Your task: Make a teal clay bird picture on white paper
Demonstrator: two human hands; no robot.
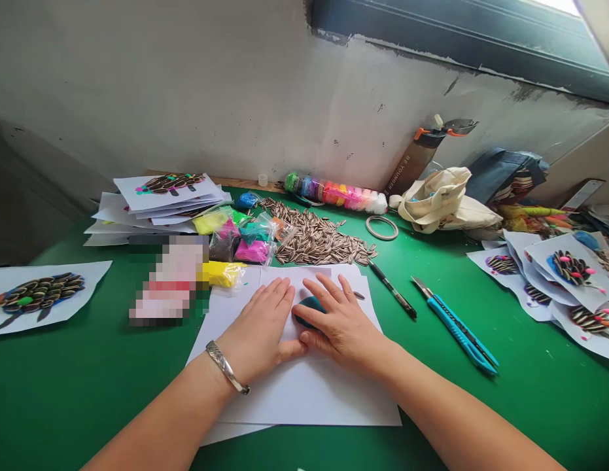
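My left hand (pixel 262 324) lies flat, fingers stretched out, on a white sheet of paper (pixel 304 392) on the green table (pixel 63 379). A silver bracelet (pixel 227 367) circles that wrist. My right hand (pixel 338 324) rests with spread fingers on a lump of teal clay (pixel 307 309), pressing it onto the same sheet. Only the clay's left edge shows under the palm. More white sheets lie stacked beneath the top one.
Sunflower seeds (pixel 318 239) are heaped behind the paper, beside bags of coloured clay (pixel 245 239) and a row of clay tubs (pixel 338 193). A black pen (pixel 392 291) and a blue utility knife (pixel 456 324) lie to the right. Finished seed pictures (pixel 39 294) sit at both sides.
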